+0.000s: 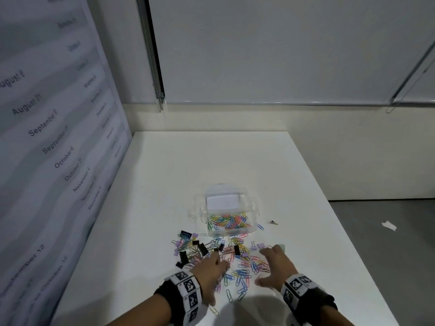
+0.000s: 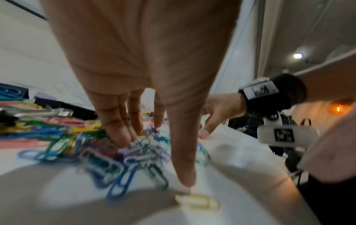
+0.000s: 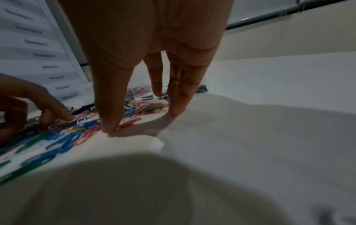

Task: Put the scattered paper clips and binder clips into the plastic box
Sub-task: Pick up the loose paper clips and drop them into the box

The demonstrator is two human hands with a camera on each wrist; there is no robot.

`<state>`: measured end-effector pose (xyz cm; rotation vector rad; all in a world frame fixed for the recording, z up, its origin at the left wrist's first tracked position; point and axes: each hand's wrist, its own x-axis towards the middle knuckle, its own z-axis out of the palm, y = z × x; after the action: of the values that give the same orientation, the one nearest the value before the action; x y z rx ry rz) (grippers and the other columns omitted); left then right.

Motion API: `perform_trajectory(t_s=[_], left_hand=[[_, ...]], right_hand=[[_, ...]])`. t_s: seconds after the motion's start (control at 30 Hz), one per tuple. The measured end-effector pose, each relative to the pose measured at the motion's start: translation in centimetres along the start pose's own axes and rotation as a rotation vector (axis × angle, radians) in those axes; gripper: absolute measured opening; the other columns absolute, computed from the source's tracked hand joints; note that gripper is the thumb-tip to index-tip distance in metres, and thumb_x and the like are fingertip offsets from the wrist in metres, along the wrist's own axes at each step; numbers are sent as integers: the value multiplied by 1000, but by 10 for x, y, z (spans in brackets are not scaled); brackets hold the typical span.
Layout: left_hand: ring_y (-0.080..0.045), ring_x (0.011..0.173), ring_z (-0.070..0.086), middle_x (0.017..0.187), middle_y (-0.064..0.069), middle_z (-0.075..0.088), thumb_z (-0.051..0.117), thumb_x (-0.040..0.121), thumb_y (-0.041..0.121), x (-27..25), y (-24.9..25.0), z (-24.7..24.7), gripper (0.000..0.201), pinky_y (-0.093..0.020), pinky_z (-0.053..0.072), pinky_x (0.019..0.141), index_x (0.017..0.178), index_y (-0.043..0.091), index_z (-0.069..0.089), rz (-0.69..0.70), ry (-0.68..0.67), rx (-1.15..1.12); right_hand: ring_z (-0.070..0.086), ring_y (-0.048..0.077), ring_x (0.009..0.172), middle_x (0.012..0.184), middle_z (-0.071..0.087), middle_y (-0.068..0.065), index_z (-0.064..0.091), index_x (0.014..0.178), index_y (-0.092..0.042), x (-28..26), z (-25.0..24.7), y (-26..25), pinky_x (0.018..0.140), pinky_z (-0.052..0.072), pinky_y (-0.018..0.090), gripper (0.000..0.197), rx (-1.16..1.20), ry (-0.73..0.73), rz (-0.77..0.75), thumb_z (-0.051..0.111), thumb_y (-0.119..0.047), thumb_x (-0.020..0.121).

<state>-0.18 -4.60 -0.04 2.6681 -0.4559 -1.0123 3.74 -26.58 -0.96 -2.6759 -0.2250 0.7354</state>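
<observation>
One plastic box [image 1: 229, 216] stood on the white surface [image 1: 211, 161], past the heap and a little toward my right, with a layer of coloured paper clips already on its floor and a white slip of paper at its far end; the scattered paper clips [image 1: 242, 267] lay just in front of it in one loose pile, too many and too tangled to count, several dozen at a guess; among them I counted about seven black binder clips [image 1: 203, 249] and some five lilac ones [image 1: 260, 245], though the blur made that tally unsure; one pale clip lay apart by my left wrist, another to the left of the box, and a small dark scrap [image 1: 273, 222] sat alone to the right of the box.

My two hands were both down on the pile, palms to the surface; my left hand [image 1: 209, 271] covered the heap's near left part, its fingers [image 2: 117, 124] straight and close together with tips among the clips, thumb stretched out to the near side, gripping nothing; my right hand [image 1: 275, 267] lay on the heap's right edge, fingers [image 3: 181, 91] straight and slightly spread, thumb splayed wide toward the left, also holding nothing; a marker band [image 1: 188, 290] wrapped each wrist.

A wall chart [image 1: 47, 137] of printed dates stood along the left edge of the surface; a scrap of paper [image 1: 388, 225] lay on the floor to the right.
</observation>
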Motion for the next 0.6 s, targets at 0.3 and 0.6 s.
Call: perform_trajectory(t_s=[0.3, 0.6], left_hand=[[-30, 118, 48, 135, -10, 37, 71, 79, 13, 10, 0, 6, 64, -36, 42, 97, 134, 13, 39, -1, 139, -41], [-31, 108, 55, 122, -13, 49, 53, 89, 9, 13, -2, 5, 26, -35, 44, 88, 114, 8, 58, -3, 226, -39]], right_hand=[[33, -5, 65, 75, 29, -18, 59, 89, -23, 3, 22, -31, 56, 29, 8, 20, 68, 14, -137, 71, -23, 73], [54, 4, 63, 75, 67, -6, 72, 77, -21, 10, 2, -37, 59, 39, 2, 27, 177, 65, -90, 51, -4, 81]])
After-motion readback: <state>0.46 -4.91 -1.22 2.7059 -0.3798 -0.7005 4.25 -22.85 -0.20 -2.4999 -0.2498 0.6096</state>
